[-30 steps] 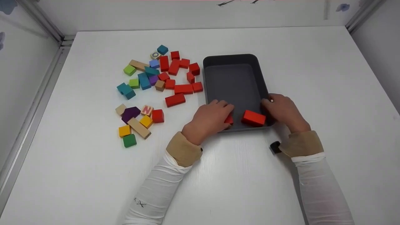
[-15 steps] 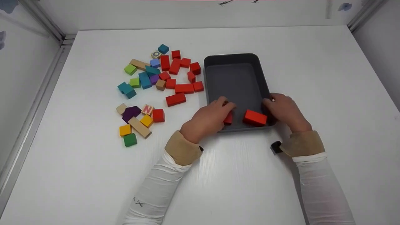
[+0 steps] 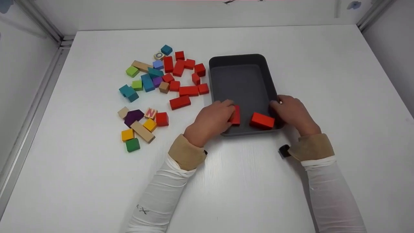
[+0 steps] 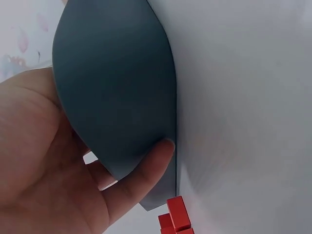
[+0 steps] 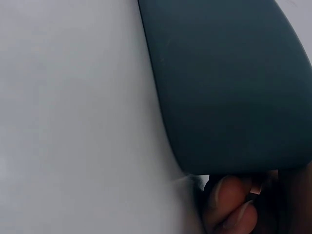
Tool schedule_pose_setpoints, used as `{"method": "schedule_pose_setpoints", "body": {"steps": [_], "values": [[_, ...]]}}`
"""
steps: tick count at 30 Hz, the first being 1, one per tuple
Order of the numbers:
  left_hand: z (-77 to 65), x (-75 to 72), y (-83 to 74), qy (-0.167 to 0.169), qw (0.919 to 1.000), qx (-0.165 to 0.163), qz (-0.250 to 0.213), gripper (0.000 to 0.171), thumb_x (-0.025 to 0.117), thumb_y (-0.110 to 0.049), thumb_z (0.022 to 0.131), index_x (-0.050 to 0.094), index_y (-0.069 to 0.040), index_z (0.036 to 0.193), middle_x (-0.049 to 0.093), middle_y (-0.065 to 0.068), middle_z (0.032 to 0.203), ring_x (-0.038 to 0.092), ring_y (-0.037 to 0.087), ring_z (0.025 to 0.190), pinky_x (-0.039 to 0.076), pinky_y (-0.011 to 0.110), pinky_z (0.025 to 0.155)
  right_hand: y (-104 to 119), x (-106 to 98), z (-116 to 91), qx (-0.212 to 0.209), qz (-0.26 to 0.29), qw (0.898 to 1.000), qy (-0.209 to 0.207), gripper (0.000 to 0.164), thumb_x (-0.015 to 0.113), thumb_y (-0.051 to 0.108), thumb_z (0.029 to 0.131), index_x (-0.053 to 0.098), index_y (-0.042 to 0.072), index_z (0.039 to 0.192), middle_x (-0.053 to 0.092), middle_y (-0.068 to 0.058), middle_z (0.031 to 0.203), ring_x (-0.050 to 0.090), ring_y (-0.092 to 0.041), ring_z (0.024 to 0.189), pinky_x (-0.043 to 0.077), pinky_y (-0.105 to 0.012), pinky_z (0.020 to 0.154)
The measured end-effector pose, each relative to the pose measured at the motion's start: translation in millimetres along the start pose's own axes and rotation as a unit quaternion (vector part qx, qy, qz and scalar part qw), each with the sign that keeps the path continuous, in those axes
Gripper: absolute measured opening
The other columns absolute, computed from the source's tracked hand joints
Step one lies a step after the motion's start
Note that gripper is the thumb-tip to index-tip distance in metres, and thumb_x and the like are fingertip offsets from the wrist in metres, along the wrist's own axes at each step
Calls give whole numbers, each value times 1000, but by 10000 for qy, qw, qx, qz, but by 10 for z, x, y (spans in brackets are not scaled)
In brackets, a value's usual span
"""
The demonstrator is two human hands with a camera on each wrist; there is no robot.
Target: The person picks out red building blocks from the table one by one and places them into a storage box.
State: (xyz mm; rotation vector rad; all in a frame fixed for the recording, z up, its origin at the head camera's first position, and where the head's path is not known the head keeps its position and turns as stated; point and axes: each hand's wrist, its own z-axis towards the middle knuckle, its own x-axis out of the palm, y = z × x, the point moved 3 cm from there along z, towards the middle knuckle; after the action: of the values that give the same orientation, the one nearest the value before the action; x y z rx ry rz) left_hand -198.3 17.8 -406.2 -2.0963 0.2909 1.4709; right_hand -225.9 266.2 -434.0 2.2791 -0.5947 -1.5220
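A dark grey rectangular tray (image 3: 242,60) lies on the white table. My left hand (image 3: 212,119) reaches over its near-left wall, fingers bent over the rim, and one finger (image 4: 148,168) lies along the outer wall in the left wrist view. Just beside those fingertips, inside the tray, is a red block (image 3: 236,115), partly hidden by the hand. Another red block (image 3: 262,120) lies near the tray's front right corner. At the right wall my right hand (image 3: 293,113) grips the rim; its curled fingers (image 5: 229,197) show below the wall in the right wrist view.
Several red blocks (image 3: 189,91) are spread left of the tray, among blue, green, purple and wooden ones. A smaller group with a purple block (image 3: 133,117) and a red cube (image 3: 162,119) lies nearer. White walls stand around the table.
My left fingers have shifted slightly left, uncovering more of the red block beside them. The right hand keeps its place on the tray. The head view has shifted slightly.
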Motion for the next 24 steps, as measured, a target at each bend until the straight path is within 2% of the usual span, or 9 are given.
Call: {"method": "schedule_pose_setpoints", "body": {"steps": [8, 12, 20, 24], "values": [[-15, 43, -22, -48, 9998, 90, 172, 41, 71, -25, 99, 68, -14, 138, 57, 4, 152, 56, 27, 128, 58, 40, 98, -13, 1, 9, 16, -18, 10000, 2, 56, 33, 36, 105, 56, -3, 139, 60, -28, 133, 53, -39, 111, 46, -56, 102], [-24, 52, -38, -154, 9996, 170, 179, 42, 70, -24, 99, 66, -15, 140, 60, 4, 148, 57, 26, 126, 58, 40, 97, -15, 1, 23, 6, -60, 10000, -28, 54, 34, 36, 105, 59, -3, 132, 62, -27, 128, 54, -38, 109, 47, -55, 98], [-22, 60, -78, 1, 9987, 254, 449, 41, 66, -24, 102, 64, -21, 142, 61, 2, 147, 57, 24, 125, 58, 39, 97, -12, -3, 21, -25, -30, 10000, -45, 54, 34, 36, 105, 59, -3, 132, 62, -27, 128, 54, -39, 108, 46, -55, 98], [-36, 47, -87, 55, 9989, 293, 373, 40, 65, -24, 102, 64, -19, 142, 60, 4, 146, 57, 26, 126, 58, 42, 97, -5, -3, 23, -50, -23, 9999, -84, 50, 35, 35, 104, 61, -2, 125, 63, -25, 120, 55, -37, 105, 46, -51, 93]]}}
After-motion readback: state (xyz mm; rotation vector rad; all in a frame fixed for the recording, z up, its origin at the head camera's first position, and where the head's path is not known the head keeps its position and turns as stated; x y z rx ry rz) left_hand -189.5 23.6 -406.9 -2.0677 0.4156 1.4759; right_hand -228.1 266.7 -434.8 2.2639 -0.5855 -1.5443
